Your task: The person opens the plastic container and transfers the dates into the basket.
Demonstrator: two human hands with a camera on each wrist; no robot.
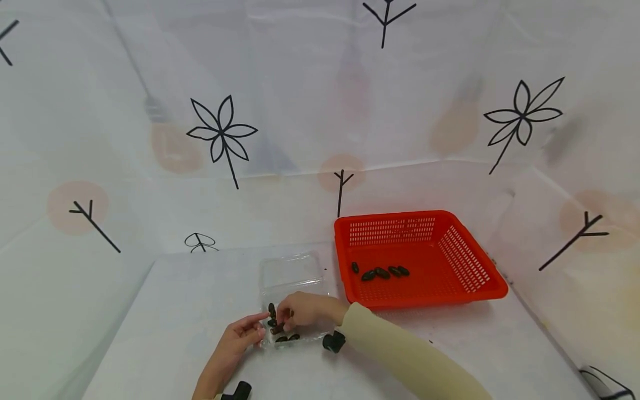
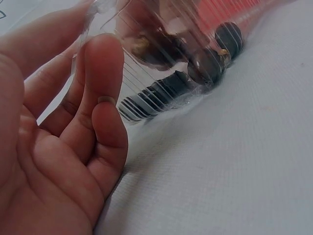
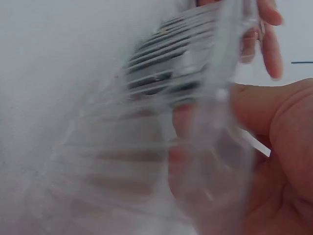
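Observation:
A clear plastic clamshell box point(image 1: 320, 332) lies with its lid point(image 1: 292, 270) folded back. Dark, glossy oval pieces like small fruits point(image 1: 281, 339) rest along its left and front sides. My left hand point(image 1: 231, 344) grips the box's left edge; in the left wrist view its curled fingers point(image 2: 105, 63) are against the ridged wall. Reaching into the box, my right hand point(image 1: 307, 309) pinches a brownish dark oval piece point(image 1: 276, 329) between thumb and fingertips. Through the plastic, the right wrist view shows that hand point(image 3: 288, 161) only blurrily.
A red plastic basket point(image 1: 480, 278) with slotted walls stands right of the box. Several more dark oval pieces point(image 1: 381, 273) lie on its floor. The white tabletop point(image 1: 165, 322) meets a patterned cloth backdrop point(image 1: 295, 216) at the rear and sides.

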